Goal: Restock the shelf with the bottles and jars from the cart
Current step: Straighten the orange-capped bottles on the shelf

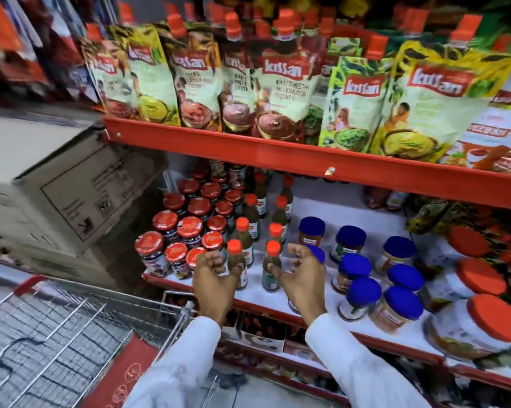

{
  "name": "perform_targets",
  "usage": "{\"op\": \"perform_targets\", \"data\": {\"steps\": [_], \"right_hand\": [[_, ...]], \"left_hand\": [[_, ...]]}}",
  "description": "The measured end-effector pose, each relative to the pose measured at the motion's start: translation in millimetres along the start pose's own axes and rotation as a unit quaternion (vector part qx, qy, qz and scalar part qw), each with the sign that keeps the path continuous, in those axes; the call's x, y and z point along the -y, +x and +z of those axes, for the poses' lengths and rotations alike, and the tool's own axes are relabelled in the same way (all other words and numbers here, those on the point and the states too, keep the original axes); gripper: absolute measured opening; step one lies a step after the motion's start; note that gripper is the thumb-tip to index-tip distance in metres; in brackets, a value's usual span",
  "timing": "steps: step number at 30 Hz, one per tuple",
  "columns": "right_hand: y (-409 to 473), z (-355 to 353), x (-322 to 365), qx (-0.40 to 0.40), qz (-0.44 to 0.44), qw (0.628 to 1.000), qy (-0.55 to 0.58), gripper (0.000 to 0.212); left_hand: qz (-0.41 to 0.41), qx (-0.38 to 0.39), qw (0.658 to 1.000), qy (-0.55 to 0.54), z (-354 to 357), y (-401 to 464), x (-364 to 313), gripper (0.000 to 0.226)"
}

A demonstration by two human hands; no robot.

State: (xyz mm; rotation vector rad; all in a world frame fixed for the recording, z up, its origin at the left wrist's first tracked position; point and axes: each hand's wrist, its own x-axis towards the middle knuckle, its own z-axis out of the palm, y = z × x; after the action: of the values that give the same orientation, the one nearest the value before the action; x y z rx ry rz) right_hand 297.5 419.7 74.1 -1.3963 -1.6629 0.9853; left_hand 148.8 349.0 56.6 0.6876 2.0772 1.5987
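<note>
White sleeves are reaching in from the bottom edge toward the shelf (322, 315), and to their left the wire cart (57, 325) is sitting with its basket showing only bare mesh and a red mat, no bottles or jars visible in it. Above the cart a cardboard box (59, 184) is leaning closed, its contents hidden. Moving right, red-lidded jars (186, 228) of dark preserve are standing packed in rows on the shelf's left end. Beside them the left hand (214, 278) is curling loosely around the front orange-capped bottle (237, 265), which is filled with dark greenish sauce; whether the fingers are actually gripping it or only cupping it cannot be told. The right hand (302, 275) is hovering half-open just beside the second bottle (271, 266) of the same kind, fingers bent and grasping nothing. Further right, blue-lidded jars (363, 290) holding brownish paste are standing in loose rows, and large orange-lidded jars (481, 325) are lying tilted at the far end. Overhead, spouted pouches (280, 83) of chutney are filling the upper shelf.
</note>
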Motion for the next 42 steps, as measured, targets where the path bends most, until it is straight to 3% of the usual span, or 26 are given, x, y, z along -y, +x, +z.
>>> {"op": "perform_targets", "data": {"steps": [11,25,32,38,42], "right_hand": [[8,28,7,-0.039,0.029,0.999,-0.017,0.023],[-7,16,6,0.019,0.022,0.999,-0.029,0.031],[-10,17,-2,0.032,0.037,0.999,-0.016,0.049],[-24,19,-4,-0.035,0.028,0.999,-0.028,0.042],[-22,22,-2,-0.054,0.043,0.997,-0.021,0.034]], "left_hand": [[0.049,0.073,0.992,0.087,1,29,0,0.027],[0.068,0.191,0.973,0.114,-7,43,-8,0.025],[0.06,0.198,0.971,0.12,-10,41,-10,0.033],[0.06,0.172,0.978,0.1,-6,34,-6,0.037],[0.092,0.14,0.981,0.097,-5,29,-8,0.025]]}}
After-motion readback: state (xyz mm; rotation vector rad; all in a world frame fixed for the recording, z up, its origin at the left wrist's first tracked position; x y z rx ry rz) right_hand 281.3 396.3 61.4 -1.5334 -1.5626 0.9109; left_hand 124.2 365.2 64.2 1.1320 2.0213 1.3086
